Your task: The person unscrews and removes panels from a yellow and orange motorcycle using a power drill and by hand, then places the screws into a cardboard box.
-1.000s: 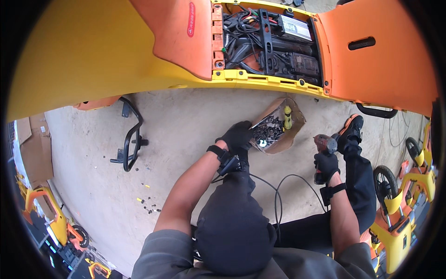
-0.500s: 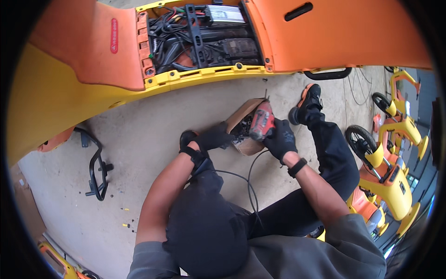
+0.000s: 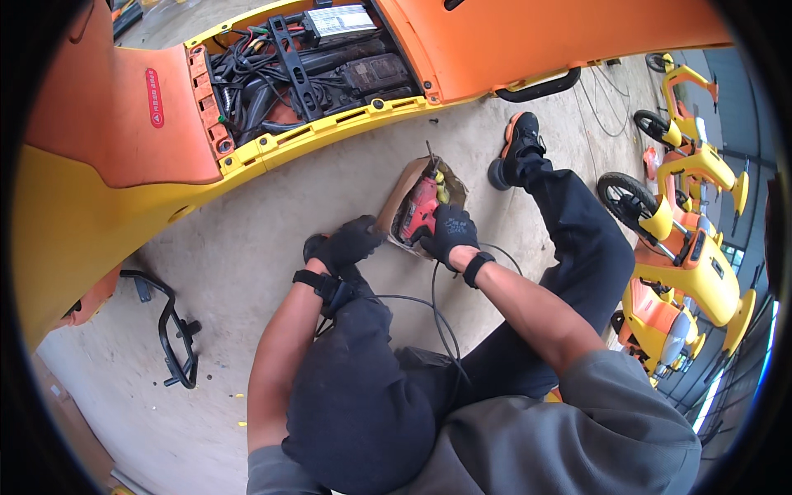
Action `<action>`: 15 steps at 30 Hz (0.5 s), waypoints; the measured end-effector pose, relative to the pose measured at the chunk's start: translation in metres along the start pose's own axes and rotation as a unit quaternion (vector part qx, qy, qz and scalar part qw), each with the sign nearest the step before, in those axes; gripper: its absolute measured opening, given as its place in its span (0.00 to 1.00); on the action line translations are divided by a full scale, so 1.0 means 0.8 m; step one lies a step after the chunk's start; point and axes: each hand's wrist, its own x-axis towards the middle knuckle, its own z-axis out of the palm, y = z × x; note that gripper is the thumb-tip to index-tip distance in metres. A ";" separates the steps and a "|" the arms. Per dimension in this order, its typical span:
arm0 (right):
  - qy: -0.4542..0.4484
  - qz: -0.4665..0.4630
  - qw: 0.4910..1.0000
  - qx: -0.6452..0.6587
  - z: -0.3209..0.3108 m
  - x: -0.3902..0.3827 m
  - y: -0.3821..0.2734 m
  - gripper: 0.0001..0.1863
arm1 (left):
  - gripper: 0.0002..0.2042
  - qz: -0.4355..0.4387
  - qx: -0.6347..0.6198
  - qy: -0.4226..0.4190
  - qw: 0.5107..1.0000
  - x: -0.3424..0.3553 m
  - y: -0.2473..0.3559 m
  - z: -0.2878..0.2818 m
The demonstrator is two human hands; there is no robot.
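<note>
My right hand [image 3: 452, 233], in a black glove, is closed round the handle of a red power driver [image 3: 421, 204] with a long bit. The driver lies over the opening of a cardboard box [image 3: 399, 186] on the floor, its bit pointing away from me. Beside the driver, something yellow [image 3: 443, 191] shows at the box. My left hand [image 3: 353, 242], also gloved, is at the box's near left side with its fingers curled together; what they hold, if anything, is hidden.
Ahead stands a yellow and orange vehicle body [image 3: 322, 140] with an open bay of wiring [image 3: 256, 78]. A bent black metal frame [image 3: 171, 330] lies on the left floor. A black cable [image 3: 436, 305] runs by my legs. Several yellow vehicles [image 3: 701, 268] stand at right.
The view has shifted, so the vehicle body appears further left and higher. My right hand has turned the driver lower over the box. A yellow thing now shows beside it.
</note>
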 end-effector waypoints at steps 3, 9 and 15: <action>-0.019 0.015 1.000 0.014 0.000 0.009 0.007 0.31 | 0.29 0.016 -0.050 -0.010 0.999 -0.006 -0.003 -0.002; -0.081 0.021 0.996 0.004 -0.006 0.018 0.024 0.27 | 0.27 0.006 -0.047 0.031 0.998 -0.020 0.000 -0.006; -0.105 0.008 0.994 0.027 -0.072 0.069 0.058 0.20 | 0.24 -0.004 -0.092 0.081 0.992 -0.029 -0.004 -0.034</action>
